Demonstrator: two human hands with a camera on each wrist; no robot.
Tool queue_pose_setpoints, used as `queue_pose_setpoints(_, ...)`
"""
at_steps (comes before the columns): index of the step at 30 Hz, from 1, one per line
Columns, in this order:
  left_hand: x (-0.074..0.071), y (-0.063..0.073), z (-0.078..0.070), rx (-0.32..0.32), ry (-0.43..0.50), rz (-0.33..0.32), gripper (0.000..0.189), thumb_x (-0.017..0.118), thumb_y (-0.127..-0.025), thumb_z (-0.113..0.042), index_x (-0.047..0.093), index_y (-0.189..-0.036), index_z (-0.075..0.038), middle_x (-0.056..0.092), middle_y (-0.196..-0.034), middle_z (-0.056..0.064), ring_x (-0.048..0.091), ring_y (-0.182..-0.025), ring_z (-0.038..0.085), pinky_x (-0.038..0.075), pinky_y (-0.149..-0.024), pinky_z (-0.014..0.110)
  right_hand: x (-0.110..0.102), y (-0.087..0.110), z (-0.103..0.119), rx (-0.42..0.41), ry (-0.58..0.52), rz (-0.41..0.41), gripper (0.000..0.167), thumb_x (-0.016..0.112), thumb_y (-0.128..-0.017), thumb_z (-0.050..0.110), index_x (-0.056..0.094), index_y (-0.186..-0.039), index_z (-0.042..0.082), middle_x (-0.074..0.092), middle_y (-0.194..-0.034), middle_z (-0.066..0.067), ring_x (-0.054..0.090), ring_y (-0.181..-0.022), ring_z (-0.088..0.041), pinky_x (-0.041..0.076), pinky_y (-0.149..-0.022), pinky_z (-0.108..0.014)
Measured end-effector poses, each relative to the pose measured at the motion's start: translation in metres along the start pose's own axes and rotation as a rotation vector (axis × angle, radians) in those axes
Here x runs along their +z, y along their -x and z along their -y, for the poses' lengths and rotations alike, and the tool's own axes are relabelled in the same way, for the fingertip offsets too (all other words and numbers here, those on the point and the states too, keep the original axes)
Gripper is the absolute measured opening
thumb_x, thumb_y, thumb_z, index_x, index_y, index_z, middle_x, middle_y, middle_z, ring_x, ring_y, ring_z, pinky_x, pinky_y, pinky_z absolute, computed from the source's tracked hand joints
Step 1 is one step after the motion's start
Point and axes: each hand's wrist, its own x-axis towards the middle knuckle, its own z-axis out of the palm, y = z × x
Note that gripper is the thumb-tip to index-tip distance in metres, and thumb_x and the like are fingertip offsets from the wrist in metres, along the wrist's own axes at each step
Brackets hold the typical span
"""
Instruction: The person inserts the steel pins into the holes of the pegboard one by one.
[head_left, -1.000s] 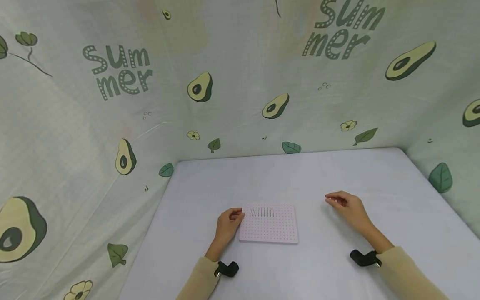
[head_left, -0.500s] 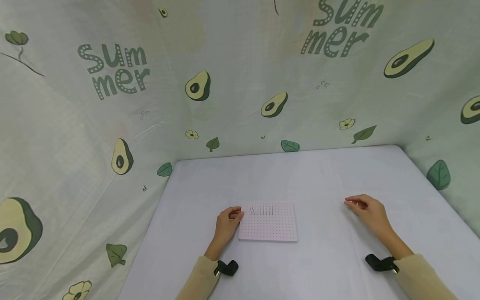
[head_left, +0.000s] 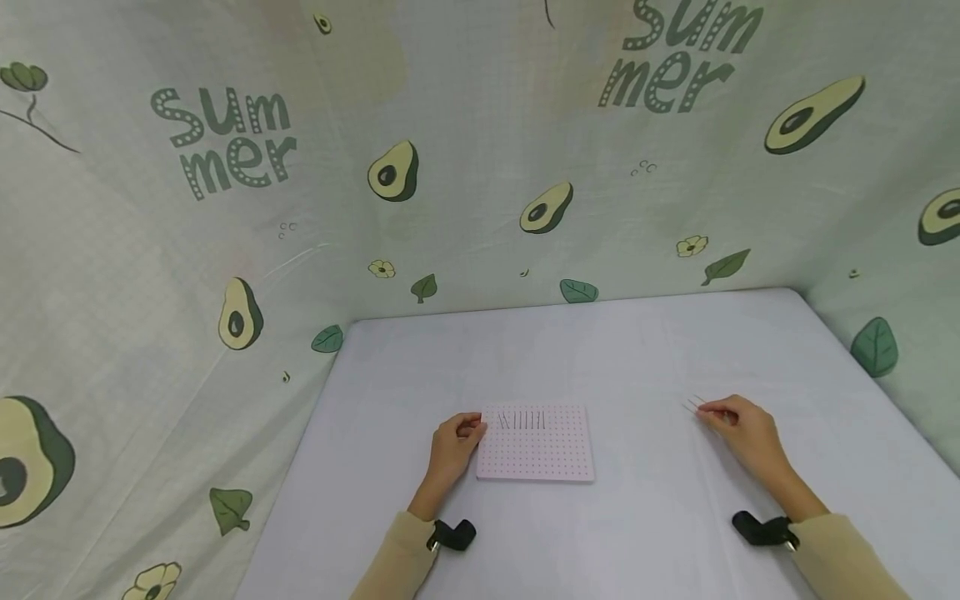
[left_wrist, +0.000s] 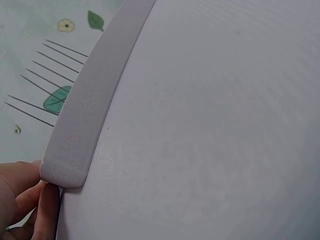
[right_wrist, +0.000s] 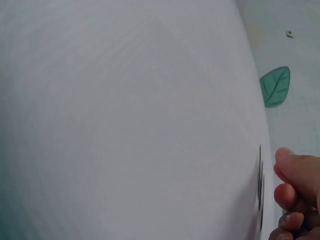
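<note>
My left hand (head_left: 452, 448) grips the left edge of a pale pink pegboard (head_left: 536, 462), its thumb and fingers around the corner. Several thin dark metal pins (left_wrist: 67, 48) stand up from the board in a row near its far edge; the leftmost ones lean. Over the right part of the table, my right hand (head_left: 750, 432) hovers with thumb and forefinger a little apart. Beside those fingertips a few loose thin pins (right_wrist: 260, 185) lie on the white surface. Nothing shows between the right fingers in the right wrist view.
A white-covered table (head_left: 637, 525) extends around the board, and its far edge meets a hanging cloth (head_left: 465, 208) printed with avocados and leaves. Black wrist cameras sit on both wrists, the right one (head_left: 763, 529) low over the table.
My right hand has moved rightward away from the board, then drawn back slightly, so the loose pins show at its fingertips. The left hand and pegboard stay in place.
</note>
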Motion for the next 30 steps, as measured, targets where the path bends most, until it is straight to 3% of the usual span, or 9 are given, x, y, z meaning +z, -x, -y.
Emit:
queue_pose_setpoints(11, 0.001, 0.002, -0.001, -0.008, 0.003, -0.008, 0.025, 0.069, -0.096, -0.018, 0.071, -0.115, -0.001, 0.071, -0.099, 0.005, 0.065, -0.084, 0.015, 0.054, -0.075, 0.025, 0.007, -0.002, -0.004, 0.009, -0.001, 0.007, 0.012, 0.08, -0.082, 0.004, 0.074, -0.09, -0.001, 0.06, -0.075, -0.003, 0.039, -0.064, -0.001, 0.03, -0.056, -0.022)
queue_pose_setpoints(22, 0.001, 0.002, -0.003, 0.004, -0.002, -0.01, 0.026, 0.069, -0.096, -0.018, 0.07, -0.114, 0.0, 0.071, -0.099, 0.007, 0.066, -0.085, 0.017, 0.054, -0.075, 0.027, 0.013, -0.005, -0.006, 0.0, 0.016, -0.003, 0.01, 0.08, -0.081, 0.001, 0.07, -0.082, -0.003, 0.051, -0.068, -0.002, 0.039, -0.061, -0.004, 0.031, -0.053, -0.023)
queue_pose_setpoints(30, 0.001, 0.003, -0.003, -0.023, -0.006, 0.0, 0.025, 0.069, -0.096, -0.018, 0.07, -0.115, -0.002, 0.071, -0.099, 0.005, 0.065, -0.085, 0.015, 0.054, -0.076, 0.026, 0.015, -0.007, -0.004, 0.002, 0.042, 0.042, 0.009, 0.074, -0.085, -0.003, 0.067, -0.081, -0.005, 0.056, -0.07, -0.004, 0.046, -0.063, -0.011, 0.038, -0.054, -0.026)
